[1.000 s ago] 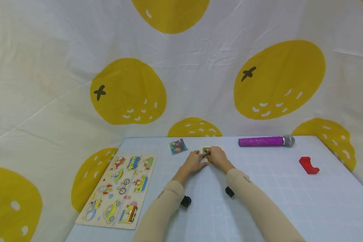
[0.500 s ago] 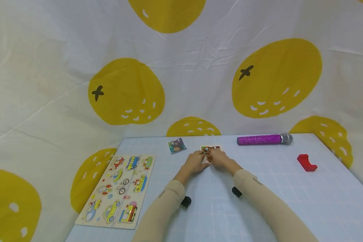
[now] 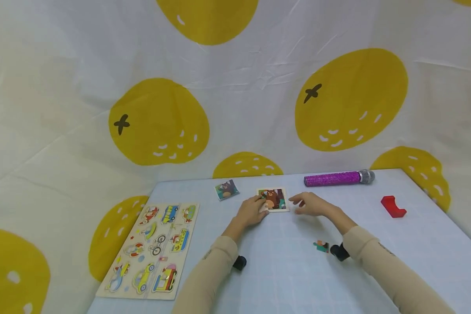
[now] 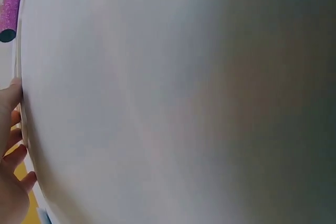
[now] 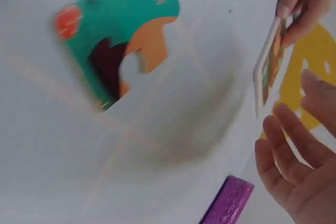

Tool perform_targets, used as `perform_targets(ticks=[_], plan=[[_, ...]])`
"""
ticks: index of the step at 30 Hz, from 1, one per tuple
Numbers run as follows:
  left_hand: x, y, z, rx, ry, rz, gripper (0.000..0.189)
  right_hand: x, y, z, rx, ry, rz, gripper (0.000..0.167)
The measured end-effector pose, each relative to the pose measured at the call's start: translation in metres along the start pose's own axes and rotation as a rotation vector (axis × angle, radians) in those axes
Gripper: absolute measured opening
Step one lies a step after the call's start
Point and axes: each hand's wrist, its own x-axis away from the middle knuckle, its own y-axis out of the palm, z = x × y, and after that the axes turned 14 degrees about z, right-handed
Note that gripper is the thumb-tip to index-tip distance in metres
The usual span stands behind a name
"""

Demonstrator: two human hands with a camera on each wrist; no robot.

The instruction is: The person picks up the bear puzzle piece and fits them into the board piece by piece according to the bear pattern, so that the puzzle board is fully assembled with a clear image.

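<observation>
A small framed bear jigsaw puzzle (image 3: 276,200) lies on the far middle of the table. My left hand (image 3: 250,211) holds its left edge between thumb and fingers, covering that side. Just right of the puzzle, my right hand (image 3: 312,203) hovers with loosely bent fingers and nothing in them. The right wrist view shows those fingers (image 5: 286,161) apart from the puzzle's frame (image 5: 257,85). A loose jigsaw piece (image 3: 321,246), green with orange and dark brown parts, rests on the table near the right wrist; it appears large in the right wrist view.
A bear picture tile (image 3: 226,189) lies at the back left. Along the left side is a wooden vehicle peg puzzle (image 3: 149,248). A purple glittery microphone (image 3: 333,179) lies at the back right, with a red notched block (image 3: 393,206) nearer the right edge.
My right hand has left the puzzle and moved right, uncovering the bear picture. The loose piece has come into view near the right wrist. My left hand has stayed at the puzzle.
</observation>
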Motion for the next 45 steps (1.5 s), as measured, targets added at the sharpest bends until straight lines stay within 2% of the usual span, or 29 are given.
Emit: perform_targets(ticks=[3, 5, 8, 12, 18, 22, 26, 27, 29, 32, 35, 39, 45], plan=[[-0.002, 0.001, -0.001, 0.011, -0.004, -0.005, 0.05, 0.021, -0.011, 0.006, 0.019, 0.077, -0.036, 0.047], [-0.004, 0.003, -0.002, 0.016, -0.015, -0.01, 0.05, 0.036, -0.015, 0.011, 0.043, 0.095, -0.055, 0.05], [-0.005, 0.005, -0.002, 0.032, -0.031, -0.01, 0.05, 0.056, -0.019, 0.017, 0.065, 0.108, -0.06, 0.052], [-0.006, 0.002, -0.003, 0.049, -0.053, -0.032, 0.05, 0.077, -0.016, 0.022, 0.038, 0.103, -0.069, 0.048], [-0.009, -0.002, -0.004, 0.088, -0.105, -0.089, 0.056, 0.091, 0.0, 0.024, -0.002, 0.074, -0.055, 0.035], [-0.01, -0.001, -0.006, 0.144, -0.142, -0.094, 0.062, 0.094, 0.006, 0.023, -0.031, 0.057, -0.043, 0.028], [-0.009, 0.001, -0.007, 0.168, -0.144, -0.087, 0.06, 0.092, 0.006, 0.024, -0.093, -0.006, -0.035, 0.015], [-0.008, 0.001, -0.007, 0.165, -0.142, -0.087, 0.06, 0.09, 0.006, 0.024, -0.127, -0.023, -0.028, 0.01], [-0.008, 0.001, -0.008, 0.158, -0.139, -0.09, 0.059, 0.084, 0.003, 0.023, -0.24, -0.006, -0.001, 0.005], [-0.007, 0.001, -0.008, 0.159, -0.143, -0.099, 0.059, 0.071, -0.003, 0.015, -0.45, 0.068, 0.09, 0.02], [-0.006, 0.0, -0.007, 0.17, -0.142, -0.089, 0.058, 0.058, -0.011, 0.0, -0.605, 0.148, 0.231, 0.037], [-0.007, -0.001, -0.006, 0.184, -0.132, -0.065, 0.059, 0.041, -0.018, -0.023, -0.678, 0.127, 0.373, 0.046], [-0.006, -0.002, -0.005, 0.206, -0.16, -0.059, 0.062, 0.022, -0.015, -0.039, -0.732, 0.053, 0.409, 0.046]])
